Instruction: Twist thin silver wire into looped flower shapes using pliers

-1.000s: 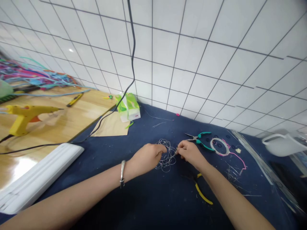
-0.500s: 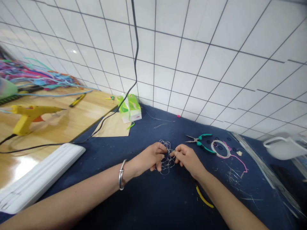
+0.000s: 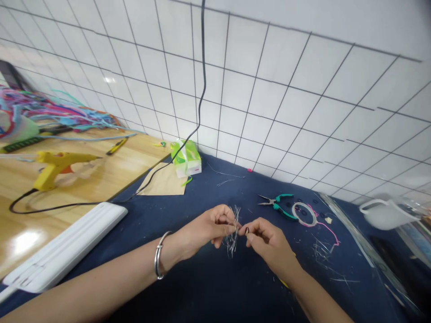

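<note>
My left hand (image 3: 217, 226) pinches a bundle of thin, silvery looped wire (image 3: 232, 246) between thumb and fingers, above the dark blue table. The wire shows nearly edge-on, its loops standing up and hanging down. Close on its right, my right hand (image 3: 266, 240) is closed, with a small black rubber ring (image 3: 247, 230) between thumb and index finger. The right index fingertip reaches the wire; whether it touches is hard to tell. Teal-handled needle-nose pliers (image 3: 278, 204) lie beyond the right hand. A silver bangle circles my left wrist.
To the right lie a white ring-shaped coil (image 3: 304, 214), pink wire, small black rings and wire scraps (image 3: 321, 251). A white power strip (image 3: 67, 246) and yellow glue gun (image 3: 55, 166) are at left. A tissue pack (image 3: 189, 163) stands by the wall; a black cable (image 3: 202, 89) hangs down.
The looped wire has turned from facing me to nearly edge-on. My right hand has drawn slightly back from it, and the black ring now shows. The camera view has shifted a little.
</note>
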`<state>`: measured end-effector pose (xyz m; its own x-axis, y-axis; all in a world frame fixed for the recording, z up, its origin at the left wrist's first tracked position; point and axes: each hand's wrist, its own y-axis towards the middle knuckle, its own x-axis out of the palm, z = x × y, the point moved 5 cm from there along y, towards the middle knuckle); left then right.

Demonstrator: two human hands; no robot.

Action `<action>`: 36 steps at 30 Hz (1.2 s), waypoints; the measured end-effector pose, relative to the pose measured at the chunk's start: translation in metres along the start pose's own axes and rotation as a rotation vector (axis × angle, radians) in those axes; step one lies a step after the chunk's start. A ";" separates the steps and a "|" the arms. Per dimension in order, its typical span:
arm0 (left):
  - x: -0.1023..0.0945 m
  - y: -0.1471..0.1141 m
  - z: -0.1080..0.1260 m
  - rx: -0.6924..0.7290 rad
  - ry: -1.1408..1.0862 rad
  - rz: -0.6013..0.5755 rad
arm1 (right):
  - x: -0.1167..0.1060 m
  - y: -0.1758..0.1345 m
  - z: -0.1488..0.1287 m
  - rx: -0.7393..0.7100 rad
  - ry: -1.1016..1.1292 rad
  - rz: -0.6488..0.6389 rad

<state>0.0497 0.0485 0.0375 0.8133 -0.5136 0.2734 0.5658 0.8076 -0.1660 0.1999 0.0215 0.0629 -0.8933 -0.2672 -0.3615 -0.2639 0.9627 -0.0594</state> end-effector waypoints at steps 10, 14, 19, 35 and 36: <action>0.019 -0.021 0.002 0.100 -0.141 0.014 | 0.009 -0.027 -0.017 -0.020 -0.065 0.065; 0.023 -0.026 -0.011 0.077 -0.219 0.052 | 0.014 -0.032 -0.016 -0.011 -0.076 0.056; 0.023 -0.029 -0.026 0.051 -0.282 0.098 | 0.019 -0.036 -0.018 -0.053 -0.222 0.082; 0.010 -0.015 -0.041 0.033 -0.468 0.125 | 0.018 -0.019 0.008 -0.025 -0.080 0.079; 0.009 -0.013 -0.042 0.033 -0.465 0.125 | 0.019 -0.019 0.009 -0.038 -0.095 0.077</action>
<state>0.0555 0.0207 0.0024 0.7235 -0.2340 0.6494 0.4571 0.8674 -0.1967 0.1913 -0.0010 0.0484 -0.8733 -0.1856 -0.4505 -0.2109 0.9775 0.0061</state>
